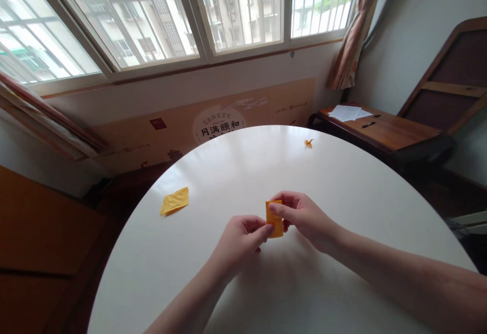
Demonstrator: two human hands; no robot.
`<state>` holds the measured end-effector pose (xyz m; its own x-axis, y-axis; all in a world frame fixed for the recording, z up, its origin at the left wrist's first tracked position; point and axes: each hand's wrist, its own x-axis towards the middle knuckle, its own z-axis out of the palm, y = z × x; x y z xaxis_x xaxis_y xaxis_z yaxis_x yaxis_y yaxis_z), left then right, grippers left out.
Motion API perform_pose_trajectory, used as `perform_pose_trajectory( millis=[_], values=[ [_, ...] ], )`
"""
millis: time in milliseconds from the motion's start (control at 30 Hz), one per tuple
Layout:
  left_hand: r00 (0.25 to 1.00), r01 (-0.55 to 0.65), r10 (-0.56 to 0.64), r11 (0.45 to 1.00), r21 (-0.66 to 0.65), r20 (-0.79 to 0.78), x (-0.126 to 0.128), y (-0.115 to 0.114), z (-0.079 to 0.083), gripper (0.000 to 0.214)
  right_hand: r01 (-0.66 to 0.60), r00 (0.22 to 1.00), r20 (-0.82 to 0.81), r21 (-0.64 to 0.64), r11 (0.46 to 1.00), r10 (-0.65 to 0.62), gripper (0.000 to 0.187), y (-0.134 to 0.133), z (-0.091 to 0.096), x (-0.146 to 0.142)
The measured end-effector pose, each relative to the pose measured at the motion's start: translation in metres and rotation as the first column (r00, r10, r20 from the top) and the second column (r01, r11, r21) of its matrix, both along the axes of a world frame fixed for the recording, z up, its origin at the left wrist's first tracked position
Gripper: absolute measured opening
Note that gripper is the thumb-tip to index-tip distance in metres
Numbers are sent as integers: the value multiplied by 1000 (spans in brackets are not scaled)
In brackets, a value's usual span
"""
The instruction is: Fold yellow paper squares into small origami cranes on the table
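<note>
A small folded piece of yellow-orange paper (274, 218) is held upright between both hands, above the middle of the white table. My left hand (243, 235) pinches its lower left corner between thumb and fingers. At the upper right, the thumb of my right hand (300, 214) presses on the front face, with the fingers behind the paper and partly hidden. Off to the left lies a creased sheet of yellow paper (175, 201). A small orange folded-paper bird (308, 143) rests near the table's far edge.
The round white table (236, 171) has a curved far edge close to the window wall. Beyond it at right stands a wooden bench (395, 128) with white papers (348, 112) on it. Curtains (352, 44) hang beside the barred window.
</note>
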<state>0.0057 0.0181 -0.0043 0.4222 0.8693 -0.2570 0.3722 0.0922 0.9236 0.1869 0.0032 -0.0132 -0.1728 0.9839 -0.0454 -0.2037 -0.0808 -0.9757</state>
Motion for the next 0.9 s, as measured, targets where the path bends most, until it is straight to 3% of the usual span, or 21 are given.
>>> perform_pose_trajectory(
  millis=[233,400,633,900],
  values=[
    [996,-85,78,986,146,51,-2,0,8,38,-36,998,63,64,997,32,30,0,-1,2],
    [992,-121,108,967,224,66,-2,-5,13,30,-23,992,127,107,994,9,27,-6,2,-1],
    [973,-176,152,976,130,171,1,-14,25,29,-65,998,12,41,997,65,30,-18,10,-5],
    [959,-112,93,992,53,269,-1,-22,31,24,-44,994,-97,-38,998,41,31,-28,16,-8]
  ],
)
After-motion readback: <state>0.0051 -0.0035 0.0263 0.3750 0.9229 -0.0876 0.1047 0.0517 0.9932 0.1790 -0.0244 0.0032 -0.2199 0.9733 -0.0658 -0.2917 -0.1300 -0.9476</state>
